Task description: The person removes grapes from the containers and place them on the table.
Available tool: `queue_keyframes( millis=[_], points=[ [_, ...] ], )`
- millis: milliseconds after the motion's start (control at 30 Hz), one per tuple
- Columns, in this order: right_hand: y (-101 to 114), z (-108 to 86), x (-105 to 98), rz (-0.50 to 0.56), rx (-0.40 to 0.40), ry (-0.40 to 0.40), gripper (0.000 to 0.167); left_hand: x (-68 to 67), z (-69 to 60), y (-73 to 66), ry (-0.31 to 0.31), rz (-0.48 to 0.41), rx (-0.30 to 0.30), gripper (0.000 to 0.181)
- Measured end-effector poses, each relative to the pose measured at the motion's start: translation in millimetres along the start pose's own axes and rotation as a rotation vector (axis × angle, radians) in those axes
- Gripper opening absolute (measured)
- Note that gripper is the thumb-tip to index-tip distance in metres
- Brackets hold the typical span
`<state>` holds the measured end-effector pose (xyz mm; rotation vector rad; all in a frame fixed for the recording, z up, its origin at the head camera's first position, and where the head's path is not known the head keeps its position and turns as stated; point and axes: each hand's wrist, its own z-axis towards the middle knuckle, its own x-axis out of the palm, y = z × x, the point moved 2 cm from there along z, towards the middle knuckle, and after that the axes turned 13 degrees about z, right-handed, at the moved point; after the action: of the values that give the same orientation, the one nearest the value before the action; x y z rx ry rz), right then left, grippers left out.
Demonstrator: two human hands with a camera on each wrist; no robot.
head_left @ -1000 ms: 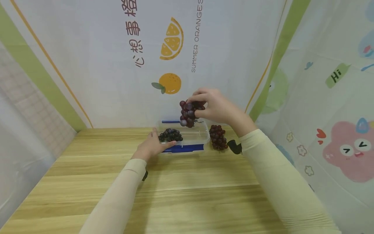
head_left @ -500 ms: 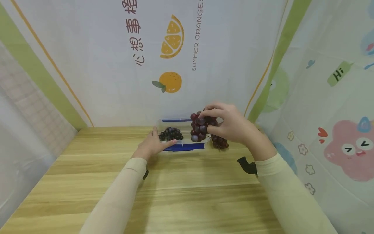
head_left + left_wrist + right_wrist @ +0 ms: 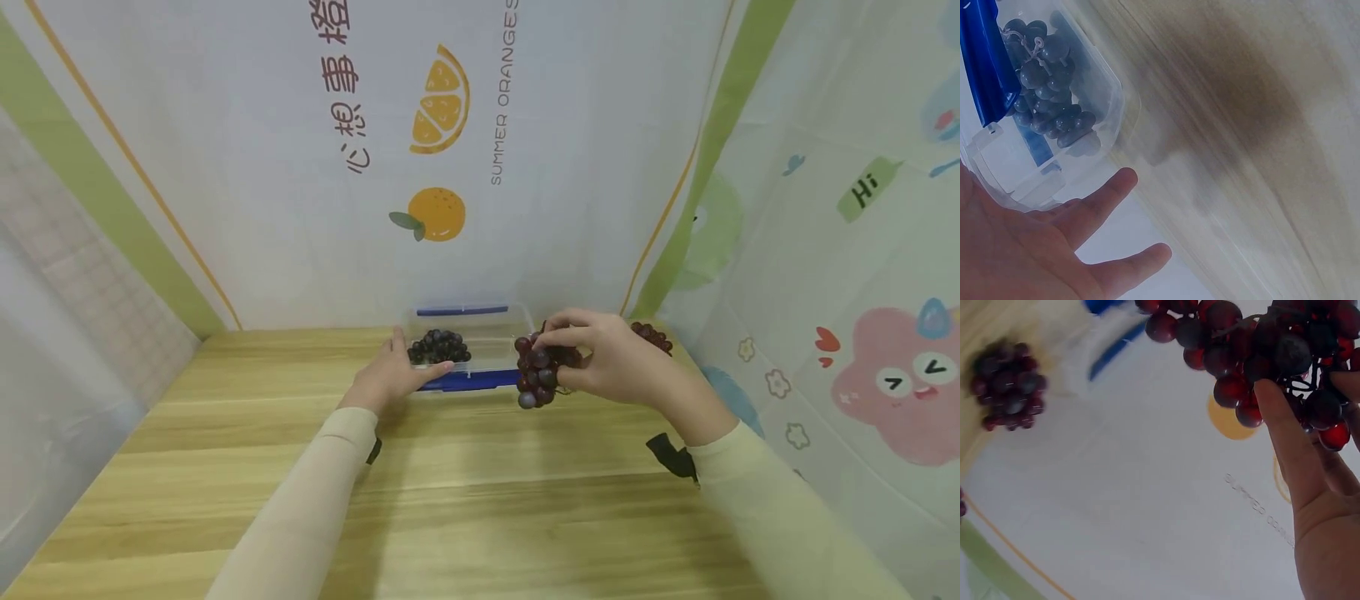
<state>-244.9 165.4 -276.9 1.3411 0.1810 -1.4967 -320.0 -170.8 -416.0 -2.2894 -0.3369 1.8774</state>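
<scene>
- fingers (image 3: 564, 336) of the right hand (image 3: 615, 358) pinch the red grape bunch (image 3: 536, 377), which hangs beneath them.
- spread fingers (image 3: 1105, 203) of the left hand (image 3: 385, 372) touch the clear box (image 3: 480, 381) beside them.
- we judge this bunch light, perhaps slippery; we should hold it around its middle, softly.

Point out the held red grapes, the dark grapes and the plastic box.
Held red grapes (image 3: 539, 372): head view, middle of the bunch.
Dark grapes (image 3: 440, 344): head view, middle of the bunch.
Plastic box (image 3: 480, 381): head view, blue part of its near side.

Red grapes (image 3: 537, 375) glossy; box (image 3: 491, 340) clear plastic; tabletop (image 3: 480, 500) wood-grained.
</scene>
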Motion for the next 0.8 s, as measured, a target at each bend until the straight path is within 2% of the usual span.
queue_keyframes(
  millis=[133, 333, 500, 800],
  points=[
    [-10, -12.4, 4, -0.027, 0.006, 0.063, 0.035, 1.0, -0.2, 0.4, 0.005, 0.006, -0.004, 0.148],
    [-22, -28.2, 9, -0.012, 0.072, 0.113, 0.037, 0.0, -1.1, -1.9, 0.007, 0.010, -0.003, 0.145],
    [-31, -38.7, 18, 0.024, 0.111, 0.162, 0.037, 0.6, -3.2, -2.4, 0.004, 0.006, -0.002, 0.145],
    [-44, -52.0, 28, -0.012, 0.179, 0.255, 0.040, 0.7, -2.2, -1.6, 0.001, 0.013, -0.002, 0.143]
  ],
)
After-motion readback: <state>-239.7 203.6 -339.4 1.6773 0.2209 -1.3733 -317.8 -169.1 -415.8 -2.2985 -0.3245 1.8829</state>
